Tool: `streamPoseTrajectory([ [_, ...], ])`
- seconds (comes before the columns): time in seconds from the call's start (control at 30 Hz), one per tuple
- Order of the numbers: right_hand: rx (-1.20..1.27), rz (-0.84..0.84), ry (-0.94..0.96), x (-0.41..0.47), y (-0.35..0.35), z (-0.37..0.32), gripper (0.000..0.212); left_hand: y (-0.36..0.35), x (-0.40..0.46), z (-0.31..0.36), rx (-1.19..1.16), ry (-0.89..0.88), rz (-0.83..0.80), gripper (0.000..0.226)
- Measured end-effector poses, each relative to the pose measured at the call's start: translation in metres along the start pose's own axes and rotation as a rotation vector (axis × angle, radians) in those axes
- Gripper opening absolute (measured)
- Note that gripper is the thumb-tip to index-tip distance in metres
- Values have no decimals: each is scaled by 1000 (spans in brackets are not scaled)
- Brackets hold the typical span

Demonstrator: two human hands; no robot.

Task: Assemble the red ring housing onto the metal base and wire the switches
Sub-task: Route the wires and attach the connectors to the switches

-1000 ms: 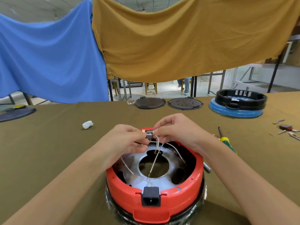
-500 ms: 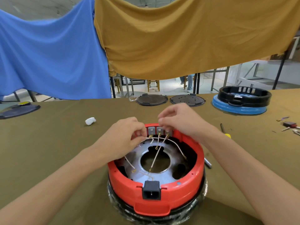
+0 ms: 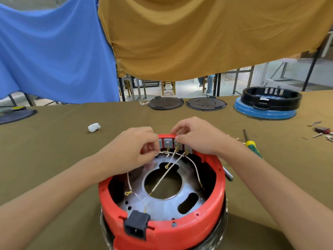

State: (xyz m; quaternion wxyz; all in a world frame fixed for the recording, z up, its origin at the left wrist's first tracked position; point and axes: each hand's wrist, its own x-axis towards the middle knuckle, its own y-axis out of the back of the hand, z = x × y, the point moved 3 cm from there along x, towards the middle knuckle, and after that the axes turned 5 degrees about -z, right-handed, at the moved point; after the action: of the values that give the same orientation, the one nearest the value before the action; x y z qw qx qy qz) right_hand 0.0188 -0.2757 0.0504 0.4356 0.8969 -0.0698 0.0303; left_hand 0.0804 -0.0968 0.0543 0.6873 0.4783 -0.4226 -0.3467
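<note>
A blue cloth point(image 3: 52, 51) and a mustard cloth point(image 3: 207, 37) hang side by side behind an olive-covered surface point(image 3: 54, 141). Near the front edge of that surface, the red ring housing point(image 3: 180, 230) sits on the metal base point(image 3: 162, 201), whose silvery plate with a round central opening shows inside the ring. A black power socket point(image 3: 136, 226) is set in the housing's near wall. At the far wall, a row of grey switches point(image 3: 173, 142) stands in the rim, with thin white wires point(image 3: 163, 179) trailing from their brass terminals across the plate.

The left hand point(image 3: 131, 150) reaches in from the left, its fingers curled and pinching a wire just below the leftmost switch. The right hand point(image 3: 200, 136) comes over the rim, fingers bent and pressed together on top of the switches, thumb tip against one of them.

At the far right, a black ring point(image 3: 272, 98) rests on a blue disc point(image 3: 264, 112); two dark round plates point(image 3: 185, 103) lie near the far edge, and another dark disc point(image 3: 16, 114) sits at the left. A green-and-yellow screwdriver point(image 3: 251, 143) lies just right of the right wrist. A white wad point(image 3: 94, 127) lies apart to the left. Small loose parts point(image 3: 321, 131) are scattered at the right edge. No lettering or brand can be read on any item.
</note>
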Motion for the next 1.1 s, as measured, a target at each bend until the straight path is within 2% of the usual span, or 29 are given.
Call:
streamPoseTrajectory([
  [0.07,-22,118,94,-5,3,-7,18,0,-1,2,-2,-24,-13,11],
  [0.13,14,156,194,-9,7,-15,14,0,-1,3,-4,-30,-3,11],
  [0.23,2,55,235,-12,7,-21,10,1,-2,4,-39,-32,30,13],
  [0.33,-74,-22,243,-13,1,-22,21,2,-3,5,-52,-29,75,27],
  [0.43,6,-56,251,-16,-1,-25,26,3,-4,5,-30,-22,127,24],
  [0.57,100,-18,220,-15,-3,-24,7,3,-4,6,-41,-11,125,18],
  [0.73,222,-35,143,-15,-3,-23,13,1,-4,6,-13,13,119,3],
  [0.83,252,-63,127,-16,-4,-24,12,2,-2,6,-43,53,150,10],
  [0.97,315,-101,93,-19,-4,-25,12,2,-1,7,-118,91,195,5],
  [1.1,396,-94,55,-21,-1,-27,12,0,-2,11,-125,55,157,15],
])
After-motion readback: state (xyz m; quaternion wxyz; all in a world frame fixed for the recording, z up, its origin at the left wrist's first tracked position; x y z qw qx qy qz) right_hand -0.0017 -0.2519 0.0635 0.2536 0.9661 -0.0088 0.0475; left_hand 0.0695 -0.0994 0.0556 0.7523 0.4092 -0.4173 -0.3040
